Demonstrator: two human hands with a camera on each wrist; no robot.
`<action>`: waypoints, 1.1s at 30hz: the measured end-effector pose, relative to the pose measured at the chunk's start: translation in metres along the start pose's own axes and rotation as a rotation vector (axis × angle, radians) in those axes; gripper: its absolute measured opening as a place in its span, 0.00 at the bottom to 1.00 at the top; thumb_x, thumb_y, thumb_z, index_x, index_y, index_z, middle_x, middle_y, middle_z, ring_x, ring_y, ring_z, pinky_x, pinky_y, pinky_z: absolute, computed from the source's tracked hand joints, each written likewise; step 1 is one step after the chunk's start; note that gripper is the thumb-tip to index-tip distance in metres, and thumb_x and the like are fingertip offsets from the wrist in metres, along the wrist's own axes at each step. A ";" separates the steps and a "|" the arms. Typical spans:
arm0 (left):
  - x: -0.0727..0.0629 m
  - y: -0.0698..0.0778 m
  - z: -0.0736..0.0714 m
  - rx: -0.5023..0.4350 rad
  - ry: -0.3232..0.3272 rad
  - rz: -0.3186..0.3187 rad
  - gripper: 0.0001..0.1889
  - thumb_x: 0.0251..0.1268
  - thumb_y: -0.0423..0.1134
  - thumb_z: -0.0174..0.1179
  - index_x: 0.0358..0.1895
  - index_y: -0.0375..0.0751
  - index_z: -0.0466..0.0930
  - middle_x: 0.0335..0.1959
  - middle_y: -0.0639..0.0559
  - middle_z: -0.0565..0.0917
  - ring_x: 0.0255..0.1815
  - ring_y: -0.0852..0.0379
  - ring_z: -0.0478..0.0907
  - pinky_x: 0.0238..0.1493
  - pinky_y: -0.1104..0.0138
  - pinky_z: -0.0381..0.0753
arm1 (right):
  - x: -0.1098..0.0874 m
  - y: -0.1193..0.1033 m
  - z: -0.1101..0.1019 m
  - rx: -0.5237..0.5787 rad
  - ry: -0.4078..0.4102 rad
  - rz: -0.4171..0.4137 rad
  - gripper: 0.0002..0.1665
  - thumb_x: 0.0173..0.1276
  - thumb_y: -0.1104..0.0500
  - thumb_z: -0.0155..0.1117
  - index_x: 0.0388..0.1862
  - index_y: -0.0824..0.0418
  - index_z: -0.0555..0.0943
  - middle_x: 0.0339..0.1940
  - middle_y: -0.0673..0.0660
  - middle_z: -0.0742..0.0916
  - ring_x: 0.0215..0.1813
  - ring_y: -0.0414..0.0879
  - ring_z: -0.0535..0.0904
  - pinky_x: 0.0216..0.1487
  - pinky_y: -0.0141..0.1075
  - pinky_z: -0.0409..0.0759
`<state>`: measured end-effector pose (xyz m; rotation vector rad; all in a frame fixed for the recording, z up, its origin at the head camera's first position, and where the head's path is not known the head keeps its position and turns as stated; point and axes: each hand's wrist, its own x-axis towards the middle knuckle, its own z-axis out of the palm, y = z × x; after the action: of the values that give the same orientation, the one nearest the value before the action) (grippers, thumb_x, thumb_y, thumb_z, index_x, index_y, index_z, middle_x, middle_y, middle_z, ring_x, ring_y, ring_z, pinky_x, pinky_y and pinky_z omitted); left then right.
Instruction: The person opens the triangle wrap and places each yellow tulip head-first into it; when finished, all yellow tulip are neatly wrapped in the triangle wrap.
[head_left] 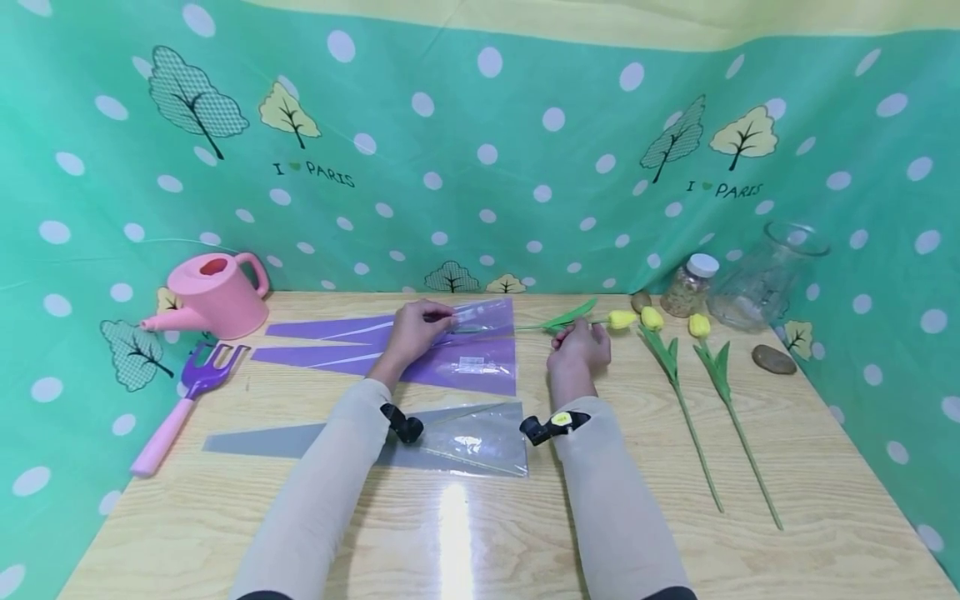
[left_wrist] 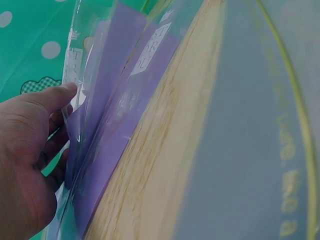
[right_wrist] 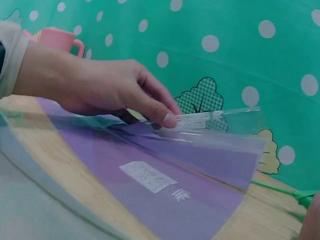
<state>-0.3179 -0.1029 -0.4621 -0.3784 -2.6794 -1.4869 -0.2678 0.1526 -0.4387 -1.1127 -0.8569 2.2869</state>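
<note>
My left hand [head_left: 415, 332] pinches the clear upper layer of the far purple flower sleeve [head_left: 498, 312] between thumb and fingers, lifting it from the purple backing. In the right wrist view the raised clear film [right_wrist: 235, 120] stands apart from the purple sheet below. My right hand [head_left: 579, 352] holds a yellow tulip [head_left: 621, 319] by its stem near the green leaf [head_left: 576, 313]. The tulip's stem points left and reaches to the open wide end of the sleeve. A second purple sleeve [head_left: 427, 371] lies just in front, with a white printed label.
A grey sleeve [head_left: 480, 442] lies nearer me. Two more yellow tulips [head_left: 678, 392] lie at right, before a glass vase [head_left: 761, 283], a lidded jar [head_left: 688, 287] and stones [head_left: 774, 359]. At left are a pink watering can [head_left: 217, 300] and a purple hand fork [head_left: 198, 379].
</note>
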 end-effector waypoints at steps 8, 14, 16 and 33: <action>0.000 0.003 0.001 0.001 -0.002 0.017 0.11 0.67 0.40 0.71 0.50 0.42 0.90 0.51 0.43 0.89 0.56 0.45 0.85 0.63 0.54 0.83 | -0.003 -0.002 0.001 -0.093 0.038 -0.119 0.23 0.76 0.58 0.64 0.68 0.52 0.77 0.36 0.56 0.85 0.14 0.38 0.68 0.15 0.27 0.67; -0.001 0.005 0.000 0.003 -0.005 0.022 0.11 0.67 0.40 0.70 0.50 0.43 0.90 0.52 0.44 0.89 0.56 0.46 0.85 0.63 0.54 0.83 | -0.006 0.000 0.002 -0.062 0.021 -0.160 0.20 0.75 0.59 0.66 0.64 0.54 0.78 0.33 0.56 0.84 0.13 0.37 0.65 0.14 0.27 0.63; -0.001 0.006 0.001 0.003 -0.005 0.021 0.11 0.67 0.41 0.71 0.49 0.43 0.90 0.51 0.45 0.89 0.56 0.47 0.85 0.62 0.54 0.83 | -0.007 0.002 0.002 -0.057 0.015 -0.160 0.18 0.74 0.59 0.66 0.61 0.53 0.79 0.29 0.54 0.83 0.13 0.37 0.65 0.14 0.27 0.63; -0.001 0.008 0.004 -0.033 -0.021 0.042 0.11 0.66 0.39 0.72 0.49 0.43 0.90 0.50 0.44 0.89 0.53 0.47 0.85 0.56 0.57 0.86 | -0.036 0.035 0.007 -0.169 -0.054 -0.131 0.21 0.73 0.59 0.68 0.62 0.58 0.79 0.28 0.51 0.79 0.17 0.37 0.65 0.17 0.27 0.63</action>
<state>-0.3152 -0.0957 -0.4573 -0.4521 -2.6481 -1.5253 -0.2571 0.1030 -0.4411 -1.0352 -1.1274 2.1779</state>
